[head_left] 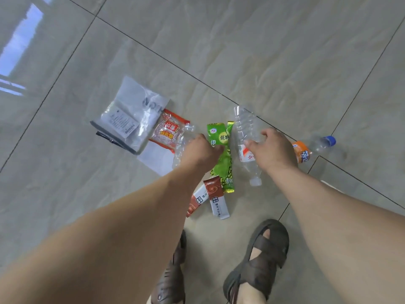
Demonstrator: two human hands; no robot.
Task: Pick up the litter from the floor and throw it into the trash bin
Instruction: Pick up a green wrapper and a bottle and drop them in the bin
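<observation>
left hand [200, 150]: fingers grasp green wrapper [217, 134]; right hand [272, 148]: fingers curled on clear bottle [246, 137]

Both hands [270, 148] over floor litter [221, 150] (bottles, wrappers)

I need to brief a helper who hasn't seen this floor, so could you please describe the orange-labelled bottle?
Start at the right hand reaching over the litter. Just beyond its far side lies a clear bottle on its side. It alone has an orange label and a blue cap.
</observation>
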